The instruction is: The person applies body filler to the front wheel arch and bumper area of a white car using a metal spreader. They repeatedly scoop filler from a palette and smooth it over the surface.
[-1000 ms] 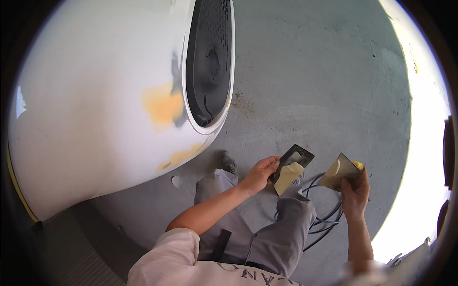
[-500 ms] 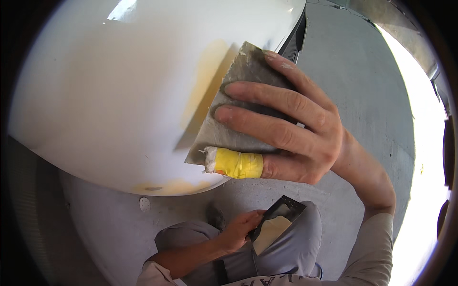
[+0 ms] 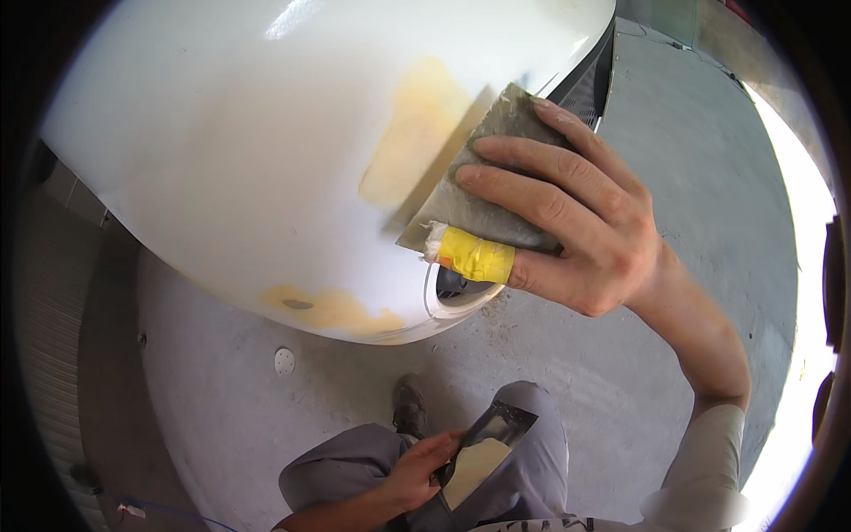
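My right hand grips a flat grey metal spreader, its fingers spread over the face and a yellow-taped finger at the lower corner. The thumb is hidden behind it. The spreader stands tilted over a white car body panel, beside a smooth pale-yellow filler patch. Whether its edge touches the panel I cannot tell. Lower down, my left hand is closed around a dark filler board carrying a beige layer of filler. The board is held over my grey-trousered leg.
Another yellowish patch with a dark spot lies along the panel's lower edge. A round opening and a dark grille border the panel. A perforated white disc lies on the grey floor.
My view has shifted, showing more of the panel and the round opening. The spreader now sits further right of the filler patch, baring more of it. Both hands keep their hold.
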Demonstrator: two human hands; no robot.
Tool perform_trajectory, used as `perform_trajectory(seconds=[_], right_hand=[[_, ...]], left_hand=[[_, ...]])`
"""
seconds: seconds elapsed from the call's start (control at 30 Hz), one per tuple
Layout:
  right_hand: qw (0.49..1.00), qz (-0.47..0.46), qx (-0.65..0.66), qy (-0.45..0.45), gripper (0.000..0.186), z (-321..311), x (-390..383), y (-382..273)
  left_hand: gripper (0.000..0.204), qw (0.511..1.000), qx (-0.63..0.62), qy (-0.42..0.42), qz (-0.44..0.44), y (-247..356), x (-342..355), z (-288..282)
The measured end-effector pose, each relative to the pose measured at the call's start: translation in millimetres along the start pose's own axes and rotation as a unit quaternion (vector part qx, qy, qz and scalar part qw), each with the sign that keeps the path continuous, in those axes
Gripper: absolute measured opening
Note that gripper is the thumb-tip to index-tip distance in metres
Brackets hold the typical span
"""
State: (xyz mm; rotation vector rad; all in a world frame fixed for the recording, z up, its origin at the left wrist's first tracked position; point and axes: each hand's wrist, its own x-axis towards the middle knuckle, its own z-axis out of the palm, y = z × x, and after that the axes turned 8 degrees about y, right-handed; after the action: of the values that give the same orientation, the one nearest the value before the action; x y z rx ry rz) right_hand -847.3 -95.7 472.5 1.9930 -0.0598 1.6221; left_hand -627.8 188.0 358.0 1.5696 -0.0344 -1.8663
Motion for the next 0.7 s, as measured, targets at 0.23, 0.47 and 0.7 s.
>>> perform_trajectory(seconds=[0.23,0.47,0.7], right_hand=[[1.0,-0.007,0.019,0.023,0.015,26,26,10],[0.999,-0.028,0.023,-0.04,0.015,4,-34,0],[0.998,-0.034,0.017,-0.047,0.018,-5,-3,7]], left_hand=[[0.042,1.0,0.016,-0.019,0.011,0,8,0],[0.042,0.998,-0.019,-0.059,0.033,1,5,-7],[0.042,0.998,0.005,-0.056,0.026,3,7,-9]])
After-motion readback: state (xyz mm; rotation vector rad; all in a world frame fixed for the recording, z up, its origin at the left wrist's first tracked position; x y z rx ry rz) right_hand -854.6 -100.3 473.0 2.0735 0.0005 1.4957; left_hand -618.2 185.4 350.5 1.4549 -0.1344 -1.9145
